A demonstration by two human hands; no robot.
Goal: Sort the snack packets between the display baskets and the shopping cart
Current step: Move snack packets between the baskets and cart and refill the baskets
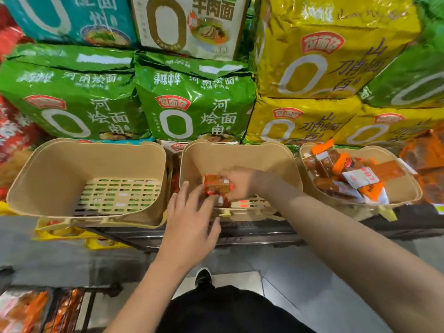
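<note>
Item: handful of red-orange snack packets (217, 186), held inside the middle beige display basket (192, 159). The right hand (240, 182) was curled over the packets from their right and gripped the top ones; the left hand (189, 217) lay at their near left with fingers straight and spread, touching or nearly touching the bundle, holding nothing. More packets appeared under the right hand on the slotted basket floor, count unclear. To the right of the right hand: a third basket (408, 186) piled with orange and white packets (355, 176). To the left of the left hand: a bare basket (36, 176). Behind both hands: stacked green noodle packs (197, 102) and yellow ones (302, 121). Below the left forearm: shopping cart (72, 308) with packets. Risk, as judged: the grip covered only the upper packets, so lower ones might slip out on lifting; the slick wrappers could slide apart if the open left hand gave no support; packets could snag the basket's front lip.
</note>
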